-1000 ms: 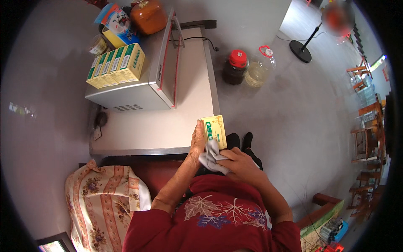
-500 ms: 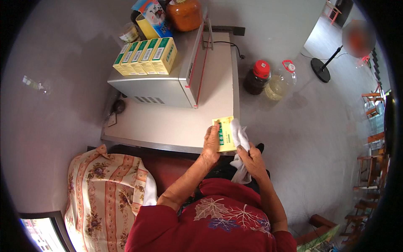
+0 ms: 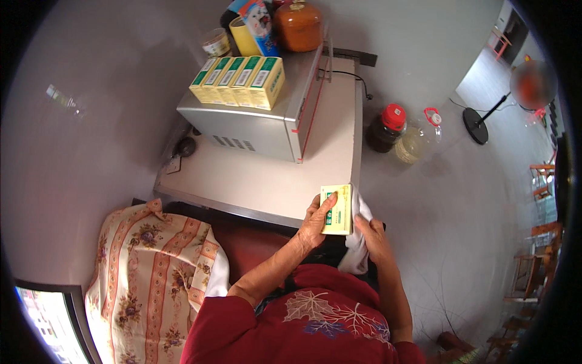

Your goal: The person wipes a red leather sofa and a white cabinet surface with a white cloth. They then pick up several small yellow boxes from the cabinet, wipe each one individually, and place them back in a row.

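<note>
Grey walls and a grey floor point(image 3: 461, 200) surround a pale tabletop point(image 3: 267, 182) that stands against the wall. On the tabletop sits a silver microwave oven point(image 3: 254, 124) with its door edge turned toward the open side of the room. Five yellow-and-green boxes point(image 3: 237, 80) lie side by side in a row on top of the oven, and behind them stand a yellow cup point(image 3: 245, 37), a picture carton point(image 3: 259, 21) and an orange-brown jar point(image 3: 298, 25). On the floor just beside the tabletop stand a dark jar with a red lid point(image 3: 387, 128) and a clear jug of yellowish liquid point(image 3: 418, 136), touching or nearly so. Farther off is the round base of a floor fan point(image 3: 476, 124).

At the near corner of the tabletop the left hand point(image 3: 315, 221) is closed on a small yellow-and-green box point(image 3: 337, 209), thumb across its face, holding it flat and facing up, just over the tabletop's edge. The right hand point(image 3: 374, 236) lies just beside the box on its right, fingers curled around a white cloth point(image 3: 357, 242) that hangs down below it and reaches up under the box. To the left of the person, a floral cover point(image 3: 148, 273) drapes a piece of furniture, and a lit screen point(image 3: 45, 324) shows at the lower left.
</note>
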Tool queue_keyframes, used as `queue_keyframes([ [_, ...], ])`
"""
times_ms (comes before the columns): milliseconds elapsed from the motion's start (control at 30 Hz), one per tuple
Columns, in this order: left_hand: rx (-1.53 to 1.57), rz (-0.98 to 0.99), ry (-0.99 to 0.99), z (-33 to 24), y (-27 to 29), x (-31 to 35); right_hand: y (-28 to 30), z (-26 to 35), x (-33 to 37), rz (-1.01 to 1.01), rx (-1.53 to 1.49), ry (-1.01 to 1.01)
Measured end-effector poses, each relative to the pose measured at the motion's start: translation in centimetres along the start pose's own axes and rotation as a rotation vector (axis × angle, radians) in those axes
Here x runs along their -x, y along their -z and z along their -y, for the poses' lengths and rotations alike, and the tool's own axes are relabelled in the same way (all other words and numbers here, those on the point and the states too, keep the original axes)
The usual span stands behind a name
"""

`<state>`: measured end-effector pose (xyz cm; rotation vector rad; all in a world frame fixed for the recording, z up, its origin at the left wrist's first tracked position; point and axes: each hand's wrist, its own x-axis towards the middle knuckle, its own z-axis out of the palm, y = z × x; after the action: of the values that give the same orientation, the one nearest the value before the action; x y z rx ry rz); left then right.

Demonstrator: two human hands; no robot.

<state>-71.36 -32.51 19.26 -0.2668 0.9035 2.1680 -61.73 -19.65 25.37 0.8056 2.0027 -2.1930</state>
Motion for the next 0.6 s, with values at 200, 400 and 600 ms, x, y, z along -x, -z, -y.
queue_keyframes([
  [200, -0.275, -0.356, -0.222, -2.1, 6.6, -2.7, 1.6, -4.9, 0.5, 0.244, -0.066, -0.124],
  [400, -0.535, -0.637, -0.479, -7.2, 15.1, -4.4, 3.1, -6.5, 0.8, 0.053, -0.158, -0.141],
  [600, -1.29, -0.984, -0.668, -14.2, 18.3, -5.3, 2.9, -6.6, 0.9, 0.038, -0.112, -0.161],
])
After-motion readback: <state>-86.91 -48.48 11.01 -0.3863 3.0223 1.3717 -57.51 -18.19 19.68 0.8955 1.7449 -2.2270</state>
